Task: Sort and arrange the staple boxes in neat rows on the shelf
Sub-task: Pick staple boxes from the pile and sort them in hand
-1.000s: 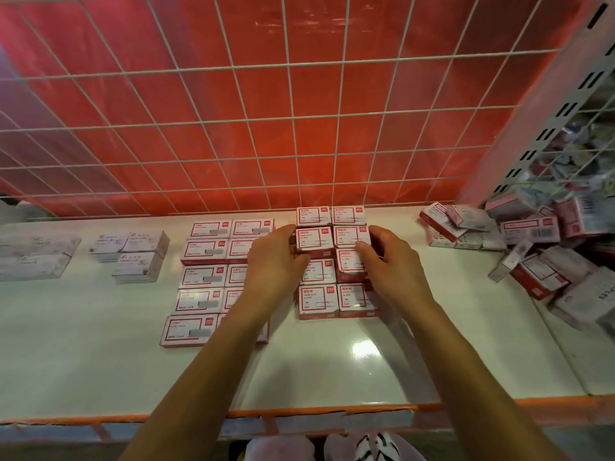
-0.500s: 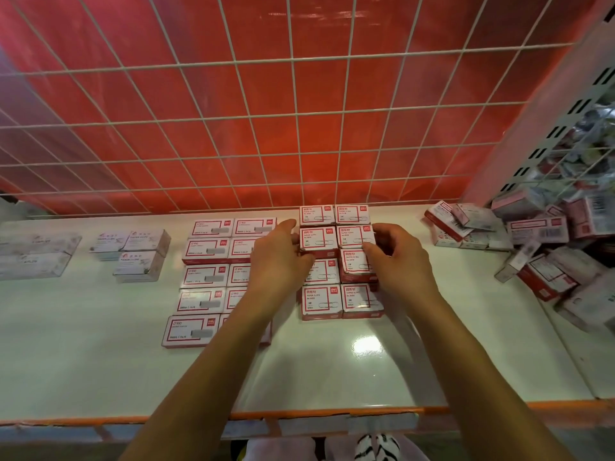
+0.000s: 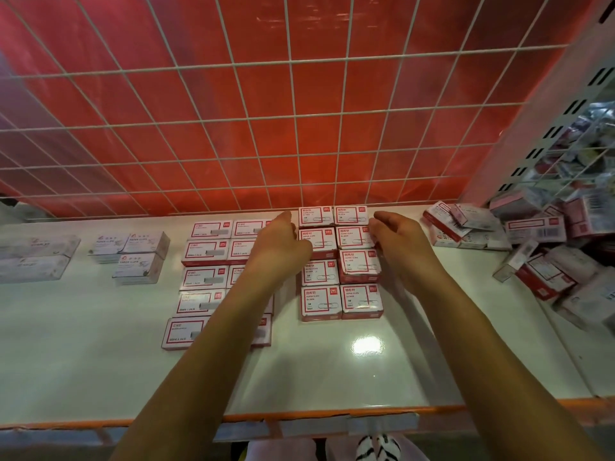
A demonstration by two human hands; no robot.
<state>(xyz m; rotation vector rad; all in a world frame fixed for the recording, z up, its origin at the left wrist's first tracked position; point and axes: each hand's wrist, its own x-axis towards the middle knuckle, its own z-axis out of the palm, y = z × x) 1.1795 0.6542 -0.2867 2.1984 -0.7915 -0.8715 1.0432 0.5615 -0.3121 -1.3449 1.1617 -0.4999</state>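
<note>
Head view, boxes: two-column block of red-and-white cardboard staple boxes (image 3: 321, 302) flat on the glossy white shelf (image 3: 100, 361); long axis runs from the front edge to the white wire mesh (image 3: 290, 118)
Left side: left grip (image 3: 283, 241) against the block's left flank, second row from the back; fingers hidden, closure cannot be told
Right side: right grip (image 3: 396, 241) at the right flank, same row; fingers loosely bent, clasping nothing
Relation: block lies between both grips, equally near; an inward press across its short axis seems due
Unsorted: jumbled heap of like boxes (image 3: 549, 261), well apart to the right

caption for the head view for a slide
Left hand and right hand flank a two-column block of boxes on the shelf, loose boxes heaped right.
</note>
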